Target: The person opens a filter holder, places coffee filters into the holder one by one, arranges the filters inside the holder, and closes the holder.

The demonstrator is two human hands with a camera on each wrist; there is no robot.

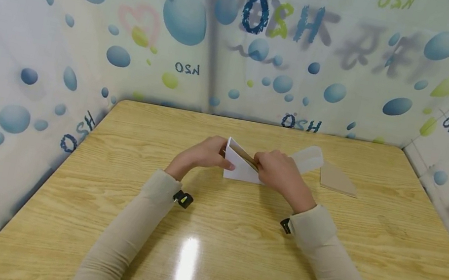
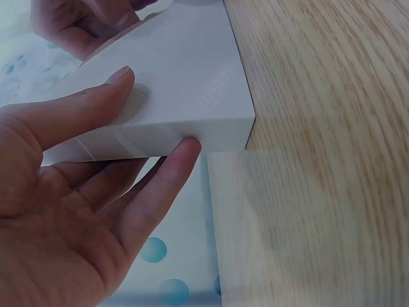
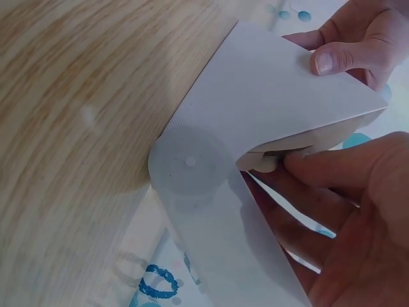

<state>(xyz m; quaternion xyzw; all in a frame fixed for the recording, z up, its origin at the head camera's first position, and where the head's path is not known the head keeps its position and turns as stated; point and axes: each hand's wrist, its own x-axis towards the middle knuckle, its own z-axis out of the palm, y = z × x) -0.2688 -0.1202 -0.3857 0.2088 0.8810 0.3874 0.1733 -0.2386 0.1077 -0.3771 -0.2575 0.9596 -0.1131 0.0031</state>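
Note:
A white wedge-shaped box [image 1: 242,169] with a slanted brown-lined opening stands near the table's middle. My left hand [image 1: 207,151] grips its left end, the thumb [image 2: 105,102] on the broad face and the fingers round the narrow side. At the slanted opening, my right hand [image 1: 280,170] grips the box's edge, its thumb [image 3: 319,167] at the gap and the other fingers behind. A small brown cardboard tab [image 3: 263,163] shows inside the gap; the rest of the inside is hidden. Joined at a round pivot [image 3: 190,161] is a pale translucent flap [image 1: 309,159].
A flat brown cardboard wedge [image 1: 337,179] lies on the wooden table [image 1: 102,218], right of the flap. Patterned cloth walls [image 1: 262,76] enclose the table at the back and sides. Light glares off the tabletop near the front.

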